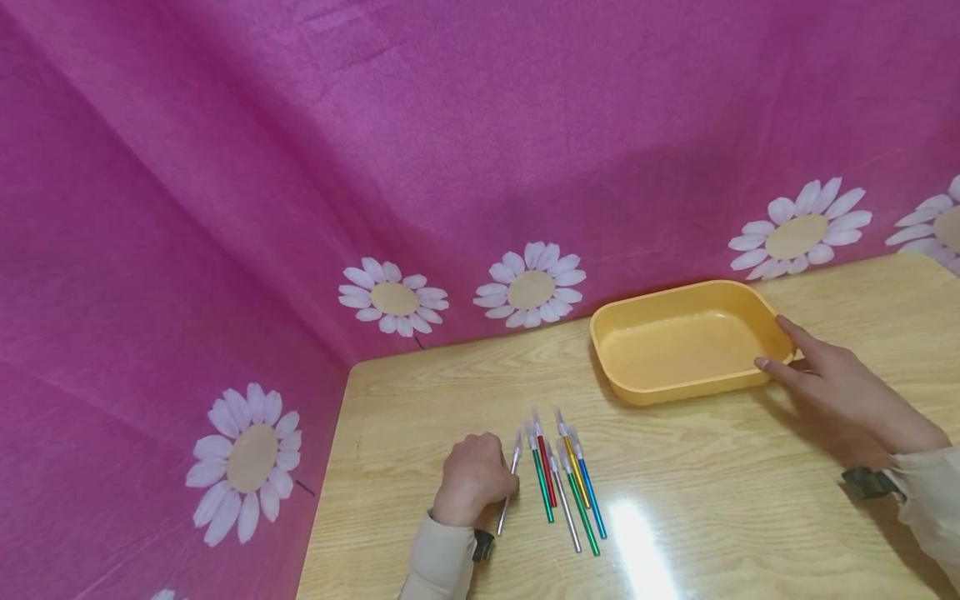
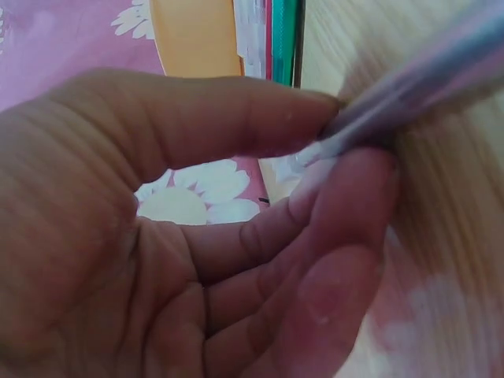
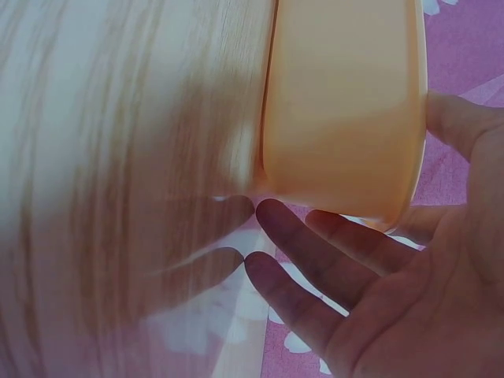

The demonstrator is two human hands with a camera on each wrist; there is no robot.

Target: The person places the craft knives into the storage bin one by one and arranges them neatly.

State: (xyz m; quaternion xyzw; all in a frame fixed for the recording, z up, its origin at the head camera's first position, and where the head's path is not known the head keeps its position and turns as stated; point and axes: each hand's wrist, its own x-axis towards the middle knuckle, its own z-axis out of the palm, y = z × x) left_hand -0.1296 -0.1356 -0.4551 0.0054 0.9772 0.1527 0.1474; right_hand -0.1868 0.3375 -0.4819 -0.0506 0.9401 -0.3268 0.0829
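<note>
My left hand (image 1: 474, 477) pinches a silver craft knife (image 1: 516, 454) between thumb and fingertips, low over the table. In the left wrist view the silver handle (image 2: 425, 83) slants up to the right from the pinch. Just right of this hand lies a loose row of capped craft knives with metallic green (image 1: 543, 483), red (image 1: 547, 467), silver (image 1: 567, 508), yellow (image 1: 576, 475) and blue (image 1: 591, 492) handles. My right hand (image 1: 847, 387) touches the right end of a yellow plastic tray (image 1: 675, 390). Its fingers (image 3: 315, 244) are spread and nearly straight against the tray's end.
The wood-grain table (image 1: 712, 500) carries everything, with a bright glare patch in front of the knives. A pink cloth (image 1: 465, 142) with white daisies hangs behind and to the left. The tray stands near the table's back edge.
</note>
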